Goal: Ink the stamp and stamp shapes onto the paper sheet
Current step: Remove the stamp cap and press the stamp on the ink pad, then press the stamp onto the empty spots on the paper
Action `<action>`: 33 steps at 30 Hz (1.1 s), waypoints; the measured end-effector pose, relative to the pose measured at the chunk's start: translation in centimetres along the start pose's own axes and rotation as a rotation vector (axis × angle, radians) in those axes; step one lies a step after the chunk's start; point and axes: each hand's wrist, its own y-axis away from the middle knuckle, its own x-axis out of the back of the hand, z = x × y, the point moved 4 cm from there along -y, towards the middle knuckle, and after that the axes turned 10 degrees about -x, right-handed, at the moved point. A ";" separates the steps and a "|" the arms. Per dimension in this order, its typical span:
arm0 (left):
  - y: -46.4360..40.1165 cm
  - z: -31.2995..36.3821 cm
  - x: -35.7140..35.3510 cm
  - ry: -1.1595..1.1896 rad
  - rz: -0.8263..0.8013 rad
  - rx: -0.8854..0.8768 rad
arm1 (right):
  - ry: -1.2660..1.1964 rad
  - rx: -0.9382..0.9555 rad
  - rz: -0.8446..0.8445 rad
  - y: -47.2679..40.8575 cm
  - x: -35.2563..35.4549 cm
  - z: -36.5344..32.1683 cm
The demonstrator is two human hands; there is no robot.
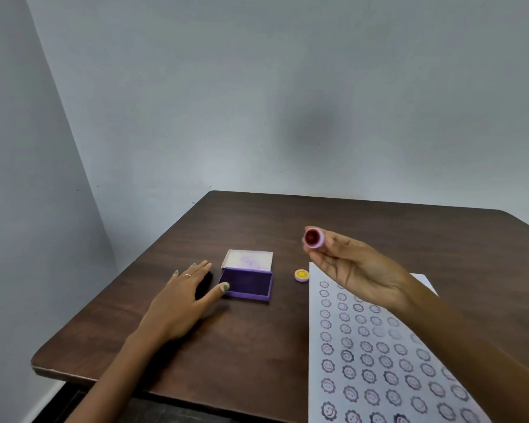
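Sheet (379, 361): our rows of faces.
Right hand (358, 270): pinches stamp (314, 238), face up, checking ink.
Left hand (184, 297): fingers loose, steadying pad (246, 285).

The small round stamp (314, 237) has a pink rim and a dark red face turned up toward the camera, pinched in the right fingers (318, 254). The ink pad (246, 285), a purple box with its lid open, touches the left thumb. The white paper sheet (376, 358), under the right hand, carries rows of purple smiley-flower prints.
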 end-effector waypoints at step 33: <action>-8.9 21.5 -11.2 -0.026 -0.323 -0.532 | 0.684 0.255 0.593 7.5 14.5 -6.4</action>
